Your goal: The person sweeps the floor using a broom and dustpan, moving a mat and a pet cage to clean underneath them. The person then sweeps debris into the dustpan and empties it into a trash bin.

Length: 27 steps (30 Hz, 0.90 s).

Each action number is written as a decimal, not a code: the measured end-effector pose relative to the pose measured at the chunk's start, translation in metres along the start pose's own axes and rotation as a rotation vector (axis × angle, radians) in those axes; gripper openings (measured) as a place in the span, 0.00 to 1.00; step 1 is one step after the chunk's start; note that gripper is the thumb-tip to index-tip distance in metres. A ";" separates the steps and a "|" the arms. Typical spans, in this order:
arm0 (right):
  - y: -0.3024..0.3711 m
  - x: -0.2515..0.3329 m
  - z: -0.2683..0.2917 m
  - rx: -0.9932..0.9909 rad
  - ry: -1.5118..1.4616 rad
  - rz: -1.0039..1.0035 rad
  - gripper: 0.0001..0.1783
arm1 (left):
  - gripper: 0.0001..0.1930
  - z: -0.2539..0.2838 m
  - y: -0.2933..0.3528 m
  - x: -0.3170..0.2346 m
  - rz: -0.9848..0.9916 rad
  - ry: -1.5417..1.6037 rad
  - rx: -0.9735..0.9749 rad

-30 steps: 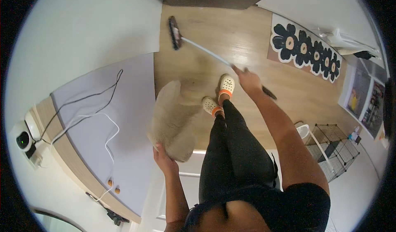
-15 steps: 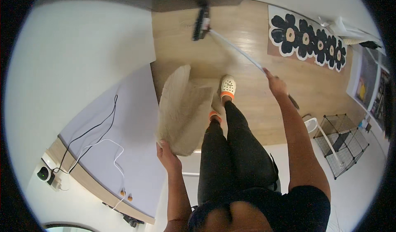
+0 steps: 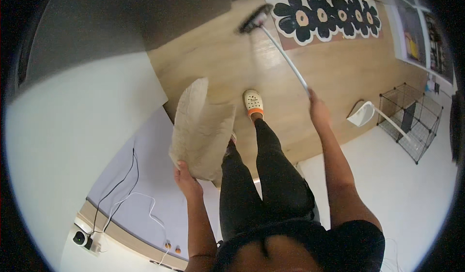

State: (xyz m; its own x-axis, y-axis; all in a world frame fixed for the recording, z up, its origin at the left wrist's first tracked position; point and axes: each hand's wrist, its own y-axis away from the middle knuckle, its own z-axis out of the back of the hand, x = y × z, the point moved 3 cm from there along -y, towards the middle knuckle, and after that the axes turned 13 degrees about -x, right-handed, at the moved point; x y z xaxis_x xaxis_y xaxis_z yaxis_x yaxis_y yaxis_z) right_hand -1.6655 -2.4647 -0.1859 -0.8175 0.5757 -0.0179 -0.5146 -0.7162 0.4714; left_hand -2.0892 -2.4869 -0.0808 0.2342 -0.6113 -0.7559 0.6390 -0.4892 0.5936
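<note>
My left hand (image 3: 189, 181) grips the near edge of a beige, fluffy mat (image 3: 203, 131), which hangs folded above the floor by my legs. Its thumb lies over the mat; the other fingers are hidden beneath. Out to the right, my right hand (image 3: 318, 110) is closed around the white handle of a broom (image 3: 286, 56). The broom's dark bristled head (image 3: 255, 19) is blurred and sits over the wood floor near the flower rug. One cream clog with an orange strap (image 3: 253, 102) shows on my foot; the other is mostly behind the mat.
A rug with black flowers (image 3: 322, 16) lies at the far right. To the right are a white dustpan (image 3: 361, 113) with a long handle and a black wire rack (image 3: 411, 119). On the left, cables (image 3: 116, 194) lie across a pale lilac surface (image 3: 145, 175).
My view has turned and shifted rightward. The broom head has swung toward the flower rug. Both hands keep their hold, on the mat and on the broom.
</note>
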 end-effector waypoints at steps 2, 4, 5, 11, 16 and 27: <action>-0.052 0.030 -0.036 -0.081 -0.146 -0.025 0.21 | 0.18 -0.001 -0.007 -0.004 0.014 -0.017 0.051; -0.081 0.063 -0.050 -0.046 -0.175 -0.093 0.21 | 0.18 0.003 -0.012 -0.013 -0.019 -0.069 0.070; -0.076 0.066 -0.058 -0.041 -0.189 -0.114 0.22 | 0.18 0.008 -0.011 -0.015 -0.045 -0.086 0.074; 0.063 -0.003 -0.124 0.157 -0.112 -0.169 0.28 | 0.17 0.025 -0.027 -0.032 -0.023 -0.063 0.114; 0.205 -0.061 -0.083 0.231 0.017 -0.407 0.24 | 0.18 0.034 -0.036 -0.043 -0.039 -0.127 0.101; 0.091 0.077 -0.029 0.020 -0.022 -0.030 0.22 | 0.21 0.049 -0.072 -0.073 -0.347 -0.396 0.130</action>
State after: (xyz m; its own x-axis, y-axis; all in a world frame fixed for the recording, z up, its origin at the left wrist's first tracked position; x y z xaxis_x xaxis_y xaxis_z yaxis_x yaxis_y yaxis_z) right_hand -1.7825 -2.4969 -0.1701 -0.7956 0.6057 -0.0131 -0.5337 -0.6904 0.4884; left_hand -2.1879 -2.4374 -0.0553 -0.2844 -0.5757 -0.7666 0.5282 -0.7614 0.3758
